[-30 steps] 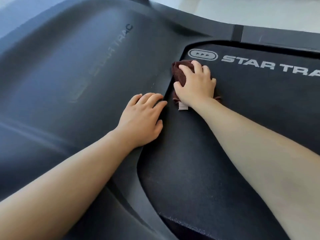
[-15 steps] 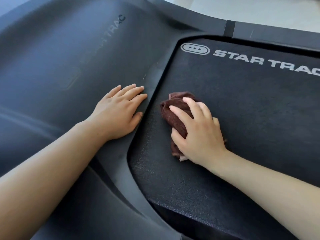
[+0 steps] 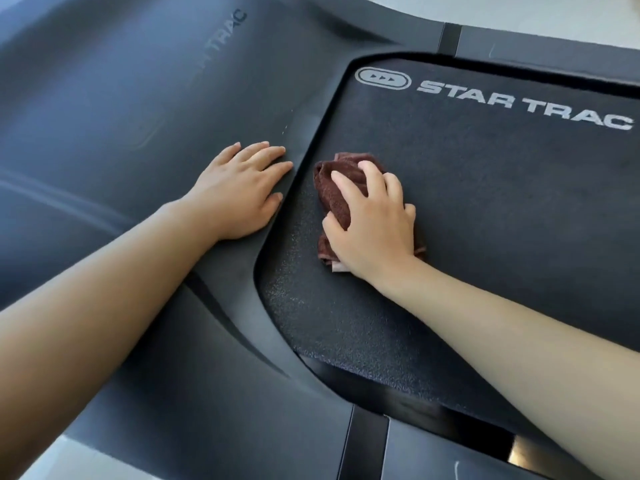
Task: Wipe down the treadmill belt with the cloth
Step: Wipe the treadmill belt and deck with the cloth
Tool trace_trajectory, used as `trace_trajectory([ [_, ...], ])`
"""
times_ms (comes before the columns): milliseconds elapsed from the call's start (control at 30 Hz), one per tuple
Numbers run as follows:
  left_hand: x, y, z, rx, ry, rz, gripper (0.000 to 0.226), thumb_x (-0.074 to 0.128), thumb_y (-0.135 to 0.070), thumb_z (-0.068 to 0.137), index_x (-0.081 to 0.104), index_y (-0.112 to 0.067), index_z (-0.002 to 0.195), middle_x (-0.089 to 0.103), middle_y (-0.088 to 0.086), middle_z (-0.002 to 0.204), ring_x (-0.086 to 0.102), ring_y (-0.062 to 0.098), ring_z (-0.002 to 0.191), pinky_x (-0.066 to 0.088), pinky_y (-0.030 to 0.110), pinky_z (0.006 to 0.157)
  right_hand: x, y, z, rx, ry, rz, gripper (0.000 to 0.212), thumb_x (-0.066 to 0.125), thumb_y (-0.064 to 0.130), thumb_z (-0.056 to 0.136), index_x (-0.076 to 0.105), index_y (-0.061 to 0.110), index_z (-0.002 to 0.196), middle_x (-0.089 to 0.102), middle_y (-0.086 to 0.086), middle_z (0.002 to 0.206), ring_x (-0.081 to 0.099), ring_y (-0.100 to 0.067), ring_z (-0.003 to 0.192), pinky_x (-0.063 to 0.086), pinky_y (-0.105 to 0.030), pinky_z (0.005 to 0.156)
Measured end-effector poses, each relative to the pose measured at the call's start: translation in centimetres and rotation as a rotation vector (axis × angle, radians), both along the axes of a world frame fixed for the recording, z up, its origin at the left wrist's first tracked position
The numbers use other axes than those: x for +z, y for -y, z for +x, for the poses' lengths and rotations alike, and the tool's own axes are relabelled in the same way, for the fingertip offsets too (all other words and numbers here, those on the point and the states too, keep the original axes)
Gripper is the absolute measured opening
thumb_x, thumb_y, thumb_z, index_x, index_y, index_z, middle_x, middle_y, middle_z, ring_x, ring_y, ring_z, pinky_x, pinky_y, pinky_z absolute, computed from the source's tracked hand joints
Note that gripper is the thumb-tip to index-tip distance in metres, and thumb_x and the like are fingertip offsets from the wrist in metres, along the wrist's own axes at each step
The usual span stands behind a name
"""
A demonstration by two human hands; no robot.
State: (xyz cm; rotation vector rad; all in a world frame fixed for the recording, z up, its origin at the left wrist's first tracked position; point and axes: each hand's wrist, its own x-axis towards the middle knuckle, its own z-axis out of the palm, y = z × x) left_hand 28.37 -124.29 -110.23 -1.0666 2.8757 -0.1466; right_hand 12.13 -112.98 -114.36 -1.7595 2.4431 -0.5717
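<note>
Head camera: right hand [image 3: 374,230], fingers curled, grips the brown cloth [image 3: 334,192] on the textured black treadmill belt [image 3: 485,202]; left hand [image 3: 239,192] lies flat, fingers released, on the grey cover [image 3: 121,98]; pale floor [image 3: 554,12] beyond.

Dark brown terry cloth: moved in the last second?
Yes. The dark brown terry cloth, gripped by the right hand, slid toward the person, away from the white oval logo it sat just below.

Soft daylight lights the scene evenly, the treadmill belt [image 3: 346,323] glints faintly, and the edges curve slightly.
</note>
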Motion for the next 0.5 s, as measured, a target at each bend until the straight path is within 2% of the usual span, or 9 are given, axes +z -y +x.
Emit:
trace_trajectory([
  [167, 1.1, -1.1, 3.3, -0.012, 0.078, 0.007, 0.052, 0.035, -0.036, 0.095, 0.029, -0.025, 0.145, 0.020, -0.003, 0.156, 0.015, 0.018, 0.144, 0.010, 0.044, 0.116, 0.1, -4.7, 3.2, 0.091, -0.008, 0.019, 0.056, 0.045, 0.046, 0.085, 0.037, 0.035, 0.139, 0.025, -0.003, 0.151, 0.022, -0.029, 0.134, 0.034, -0.054, 0.092],
  [267, 1.7, -2.5, 5.7, 0.011, 0.005, -0.006, 0.050, 0.040, -0.035, 0.093, 0.037, -0.025, 0.142, 0.030, -0.001, 0.153, 0.023, 0.020, 0.142, 0.016, 0.046, 0.115, -0.1, -6.8, 4.3, 0.126, -0.023, 0.015, 0.057, 0.046, 0.047, 0.083, 0.040, 0.033, 0.138, 0.028, -0.005, 0.150, 0.026, -0.031, 0.133, 0.037, -0.053, 0.088],
  [333, 1.9, -3.1, 5.9, 0.043, -0.042, -0.014, 0.049, 0.042, -0.035, 0.091, 0.042, -0.026, 0.140, 0.036, -0.002, 0.149, 0.028, 0.020, 0.140, 0.020, 0.046, 0.113, -0.1, -6.9, 4.6, 0.113, -0.028, 0.020, 0.057, 0.047, 0.047, 0.083, 0.040, 0.033, 0.138, 0.029, -0.005, 0.150, 0.027, -0.032, 0.132, 0.037, -0.052, 0.088],
  [500, 1.5, -3.4, 5.4, 0.076, -0.047, -0.048, 0.050, 0.046, -0.033, 0.089, 0.044, -0.024, 0.138, 0.037, -0.001, 0.149, 0.029, 0.020, 0.139, 0.020, 0.046, 0.112, 0.0, -4.3, 5.6, 0.059, -0.014, 0.016, 0.059, 0.047, 0.047, 0.083, 0.039, 0.032, 0.140, 0.028, -0.007, 0.151, 0.025, -0.034, 0.133, 0.034, -0.053, 0.090],
])
